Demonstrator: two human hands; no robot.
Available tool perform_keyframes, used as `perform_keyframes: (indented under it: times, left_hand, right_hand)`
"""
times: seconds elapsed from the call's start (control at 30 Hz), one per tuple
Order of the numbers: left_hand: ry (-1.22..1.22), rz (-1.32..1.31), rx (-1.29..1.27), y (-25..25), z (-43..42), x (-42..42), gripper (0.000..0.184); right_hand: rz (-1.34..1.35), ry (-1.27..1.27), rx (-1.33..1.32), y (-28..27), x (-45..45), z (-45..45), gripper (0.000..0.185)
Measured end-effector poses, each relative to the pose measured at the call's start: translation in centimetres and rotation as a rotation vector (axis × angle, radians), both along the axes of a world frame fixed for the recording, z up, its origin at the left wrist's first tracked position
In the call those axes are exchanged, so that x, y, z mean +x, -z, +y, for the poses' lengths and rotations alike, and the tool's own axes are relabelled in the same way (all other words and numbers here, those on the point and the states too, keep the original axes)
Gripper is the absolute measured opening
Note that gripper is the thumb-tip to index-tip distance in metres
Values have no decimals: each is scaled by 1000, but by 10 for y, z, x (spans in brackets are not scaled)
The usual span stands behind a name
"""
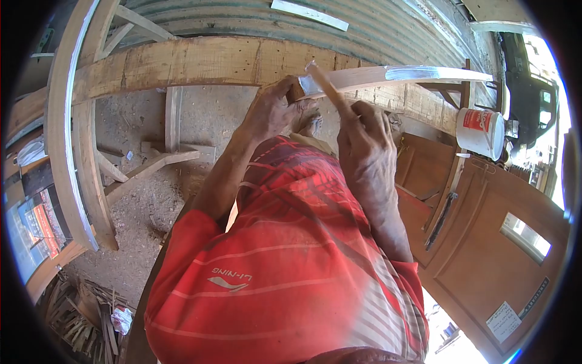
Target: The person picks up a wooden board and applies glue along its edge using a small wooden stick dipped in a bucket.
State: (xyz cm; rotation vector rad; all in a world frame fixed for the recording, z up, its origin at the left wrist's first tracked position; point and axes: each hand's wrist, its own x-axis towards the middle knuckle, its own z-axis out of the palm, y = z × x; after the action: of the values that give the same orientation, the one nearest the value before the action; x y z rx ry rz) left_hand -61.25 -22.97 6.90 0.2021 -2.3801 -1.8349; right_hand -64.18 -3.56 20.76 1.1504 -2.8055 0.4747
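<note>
As hands (pixel 271 114) hold plank (pixel 357 79), stick (pixel 332 93); white paste (pixel 411 73), apparently

- A corrugated metal wall (pixel 242 21) stands behind a rough wooden desk (pixel 203 60).
- Shavings (pixel 138 209) litter the floor (pixel 209 115); scrap wood (pixel 82 318) lies lower left.
- A brown door (pixel 464 239) at right bears a paper note (pixel 504 322).
- Daylight glares at the right edge.

Heavy fisheye bowing, black corners, blown-out daylight along the right edge, softer light on the floor (pixel 142 206)
</note>
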Motion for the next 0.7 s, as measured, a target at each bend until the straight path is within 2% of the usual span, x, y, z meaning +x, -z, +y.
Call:
perform_keyframes:
  times: [0.1,0.13,0.27,0.4,0.5,0.57,0.7]
  left_hand:
    - [6,25,-35,9,-2,1,45]
    - [13,28,-48,12,-2,2,46]
    - [5,21,-39,12,0,0,48]
    - [31,-18,-52,7,-3,0,49]
    - [38,-54,-54,4,-3,-1,50]
    - [30,-84,-50,2,-3,1,50]
    - [26,-55,7,8,-2,0,46]
  right_hand:
    - [-24,-24,-77,-9,7,-6,47]
    - [-58,-19,-14,-15,10,-6,47]
    - [-75,133,-41,-8,4,10,49]
    - [-118,33,-107,-11,22,-1,48]
    - [-25,113,-82,6,14,15,50]
    - [-86,247,-51,-1,9,21,52]
    - [-86,69,-117,-6,19,10,54]
